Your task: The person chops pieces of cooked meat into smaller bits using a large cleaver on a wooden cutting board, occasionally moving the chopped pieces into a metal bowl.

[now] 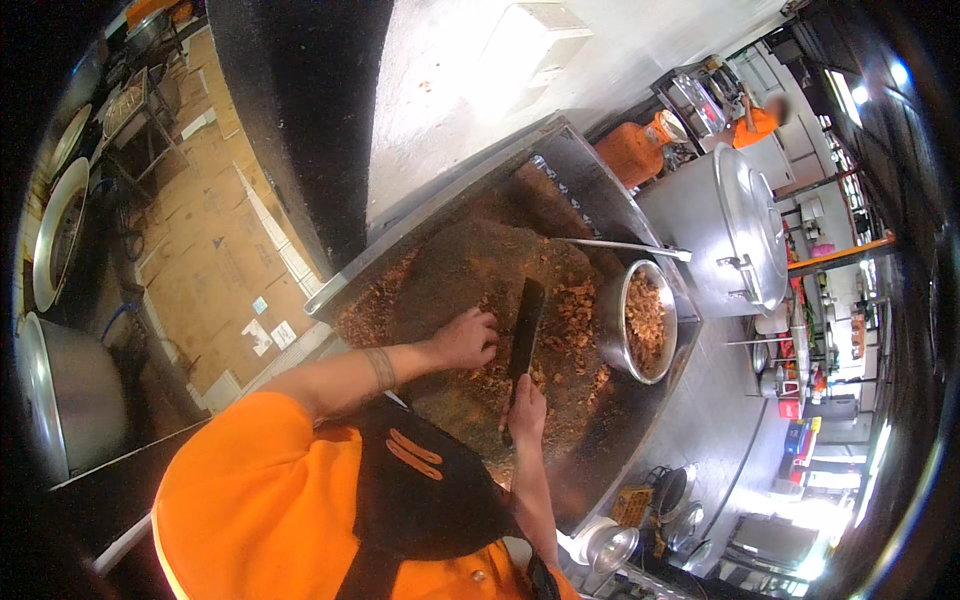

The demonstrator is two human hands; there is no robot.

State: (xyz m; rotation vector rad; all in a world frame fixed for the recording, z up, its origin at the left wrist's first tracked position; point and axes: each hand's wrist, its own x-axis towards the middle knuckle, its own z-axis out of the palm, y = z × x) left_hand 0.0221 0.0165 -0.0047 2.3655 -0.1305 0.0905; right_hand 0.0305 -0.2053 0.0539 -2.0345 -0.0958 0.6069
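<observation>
Your right hand (526, 404) grips the cleaver (526, 325) handle, blade laid over the chopped meat (575, 310) on the chopping block (470, 270). Your left hand (466, 338), fingers curled, presses the meat beside the blade, steadying it.

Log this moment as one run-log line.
right hand: grips cleaver handle | left hand: on chopped meat | surface: round chopping block | beside: metal bowl of chopped meat
</observation>
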